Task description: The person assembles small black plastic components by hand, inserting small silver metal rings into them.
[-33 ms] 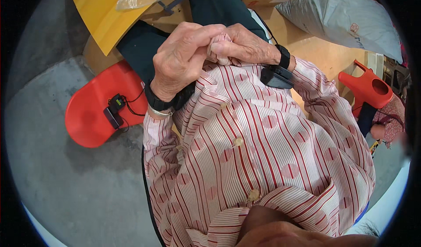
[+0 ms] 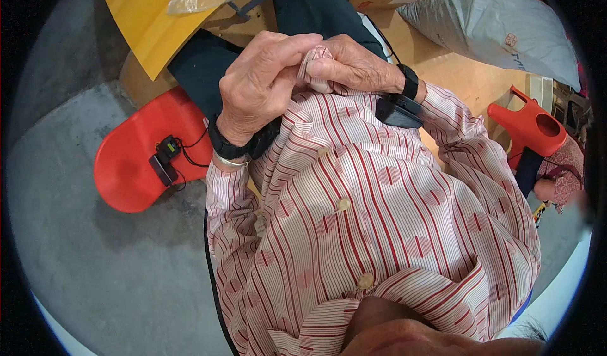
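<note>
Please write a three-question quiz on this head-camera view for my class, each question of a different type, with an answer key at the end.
1. True or false: the right hand holds bunched striped cloth.

2. Multiple choice: what lies on the red seat?
A) a coffee cup
B) small black devices
C) a folded towel

3. Fill in the blank: a silvery bangle circles the wrist of the ____ hand.

Key:
1. True
2. B
3. Left, as in left hand
</note>
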`<state>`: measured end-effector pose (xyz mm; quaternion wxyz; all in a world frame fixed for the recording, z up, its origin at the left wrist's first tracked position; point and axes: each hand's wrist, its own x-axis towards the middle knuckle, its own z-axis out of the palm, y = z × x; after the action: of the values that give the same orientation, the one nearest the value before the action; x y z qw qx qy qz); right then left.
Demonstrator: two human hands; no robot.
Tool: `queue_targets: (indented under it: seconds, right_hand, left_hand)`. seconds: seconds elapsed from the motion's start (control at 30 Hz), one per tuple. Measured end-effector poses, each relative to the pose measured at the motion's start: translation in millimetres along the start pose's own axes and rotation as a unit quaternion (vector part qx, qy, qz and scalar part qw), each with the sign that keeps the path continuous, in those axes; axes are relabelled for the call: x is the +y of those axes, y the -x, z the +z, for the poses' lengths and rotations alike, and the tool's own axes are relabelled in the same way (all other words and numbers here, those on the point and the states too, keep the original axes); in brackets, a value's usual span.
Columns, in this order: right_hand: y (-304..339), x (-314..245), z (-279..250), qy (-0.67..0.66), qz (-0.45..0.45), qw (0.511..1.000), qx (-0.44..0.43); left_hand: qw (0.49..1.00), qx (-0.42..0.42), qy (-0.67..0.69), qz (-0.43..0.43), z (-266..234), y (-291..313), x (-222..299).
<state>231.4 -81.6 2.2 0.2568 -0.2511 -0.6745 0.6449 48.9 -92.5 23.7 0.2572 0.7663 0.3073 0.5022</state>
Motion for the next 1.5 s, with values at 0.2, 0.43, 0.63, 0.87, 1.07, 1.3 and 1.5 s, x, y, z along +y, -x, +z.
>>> queue_targets:
  seconds: [0.2, 0.43, 0.63, 0.87, 1.07, 1.3, 1.5]
  right_hand:
    - [0, 0, -3, 0.029, 0.053, 0.997, -0.038]
    - [1, -4, 1, -0.03, 0.105, 0.994, -0.033]
    - [2, 11, 3, -0.026, 0.063, 0.997, 0.041]
    - [-3, 9, 4, 0.101, -0.02, 0.994, 0.044]
    - [-1, 7, 5, 0.18, -0.07, 0.981, 0.028]
    - [0, 8, 7, 0.165, -0.062, 0.984, 0.011]
    - [-1, 5, 9, 0.146, -0.034, 0.989, 0.0]
  left_hand:
    - [0.997, 0.004, 0.005, -0.072, -3, 4, 2]
    - [0.999, -0.007, -0.002, -0.041, -3, 3, 0]
    - [0.98, -0.048, 0.092, -0.169, -12, 11, 4]
    - [0.948, -0.145, 0.079, -0.272, -13, 14, 7]
    - [0.961, -0.132, 0.051, -0.239, -11, 16, 15]
    - [0.96, -0.098, 0.094, -0.245, -9, 16, 17]
    - [0.96, -0.091, 0.099, -0.245, -10, 19, 14]
